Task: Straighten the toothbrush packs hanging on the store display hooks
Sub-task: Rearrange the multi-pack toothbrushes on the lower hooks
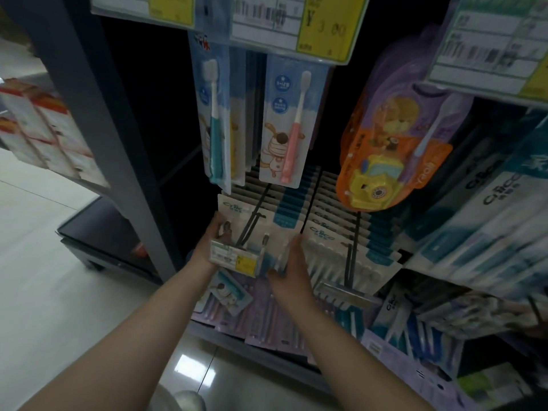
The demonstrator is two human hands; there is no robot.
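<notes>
Setting: store aisle with pale tiled floor at left and a dark pegboard display of hooks; lighting dim, right edge blurred.
Upright post: grey shelving member at left, bounding the toothbrush bay; stacked boxed goods sit beyond it on a neighbouring shelf.
Left hand: fingers curled round the left edge of the front white pack, thumb side toward the viewer; judged to be steadying that edge so the card can be squared.
Front white pack: task item, foremost of a row of white-and-teal packs threaded on a black double-wire hook; it sits between the two hands and appears slightly skewed against the packs behind.
Price tag: white-and-yellow label at the hook tip, placed outermost so shoppers read it; it overlaps the pack's lower part.
Right hand: palm against the right edge of the same pack, fingers bent round its lower corner; the two hands thus clamp the card from both sides, a hold suited to aligning it.
Children's packs: teal and pink brushes hanging above, flat and forward-facing.
Neighbouring row: identical white packs on the next hook, lying evenly stacked, not touched.
Orange cartoon pack: hangs tilted, upper right; judged a candidate for later straightening.
Lower tier: purple packs beneath the hands, partly hidden.
</notes>
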